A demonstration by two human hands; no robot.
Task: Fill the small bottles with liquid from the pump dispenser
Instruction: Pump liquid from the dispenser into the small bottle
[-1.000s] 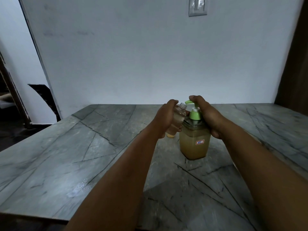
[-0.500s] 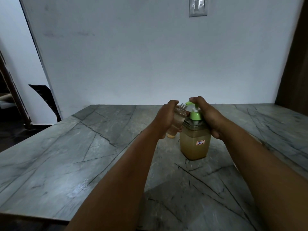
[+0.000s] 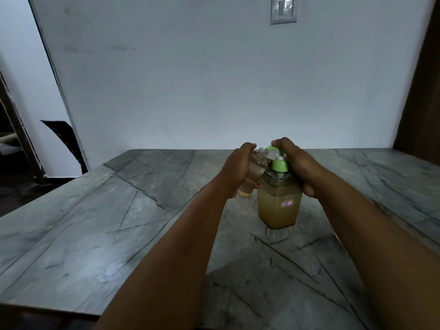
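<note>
Now the pump head sits higher than half a second ago, on the dispenser (image 3: 279, 206) standing on the grey stone table (image 3: 100, 225). Fingers hide most of the green pump (image 3: 280, 163). Right hand (image 3: 297, 163) curls over it, pressing the top. Left hand (image 3: 238, 170) grips the small bottle (image 3: 256, 167), tilted, mouth just under the spout

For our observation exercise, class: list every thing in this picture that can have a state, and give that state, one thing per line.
Small bottle: uncapped, tilted, mouth at the spout, a little liquid at the bottom.
Pump dispenser: upright on the table, mostly full of amber liquid.
Pump head: raised, spout towards the bottle.
Left hand: grips the small bottle.
Right hand: rests on the pump head.
Wall switch: position unclear.
</note>
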